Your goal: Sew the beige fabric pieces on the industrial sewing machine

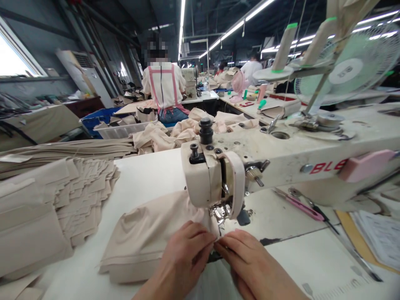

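Fabric (150,237) lies flat on the table (146,175), beige, folded, with a stitched hem along its near edge. Its right end runs under the presser foot (220,213) of the sewing machine (281,162). From the machine head, the fabric spreads toward 8 o'clock.

Left hand (184,254) rests on the fabric's right end, fingertips pinching the edge at 1 o'clock from the palm, just below the presser foot. Right hand (250,262) meets it fingertip to fingertip, also pinching the fabric edge at 11 o'clock from its palm. Both hands grip the same short stretch of edge; most of the fabric lies at 9 o'clock from the left hand.

A stack of cut pieces (84,191) sits at 9 o'clock from the fabric, well apart from the hands. Pink snips (301,206) lie on the table at 2 o'clock from the right hand, beneath the machine arm. Thread cones (284,41) stand on the machine top at 1 o'clock, beside a fan (350,71). A person (164,87) in a white top with pink straps works at 12 o'clock, back turned, beyond a heap of beige cloth (175,131).
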A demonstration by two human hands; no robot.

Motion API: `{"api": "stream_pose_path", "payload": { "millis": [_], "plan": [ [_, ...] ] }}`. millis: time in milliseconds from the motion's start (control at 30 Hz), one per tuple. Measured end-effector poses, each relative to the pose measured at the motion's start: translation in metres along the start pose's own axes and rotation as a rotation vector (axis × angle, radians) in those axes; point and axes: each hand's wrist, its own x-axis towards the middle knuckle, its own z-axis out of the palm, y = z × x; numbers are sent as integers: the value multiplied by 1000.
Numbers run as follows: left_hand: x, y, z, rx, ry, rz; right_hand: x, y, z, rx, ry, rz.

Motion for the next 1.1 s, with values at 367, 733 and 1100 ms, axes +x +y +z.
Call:
{"api": "stream_pose_path", "payload": {
  "millis": [367, 733, 1100],
  "plan": [
    [11, -13, 9, -46, 104, 73, 8, 20, 9, -36, 132, -116],
    [24, -18, 7, -53, 186, -110, 7, 18, -1, -41, 39, 9],
    [23, -19, 7, 162, 146, -165, 5, 20, 3, -8, -34, 55]
  ]
}}
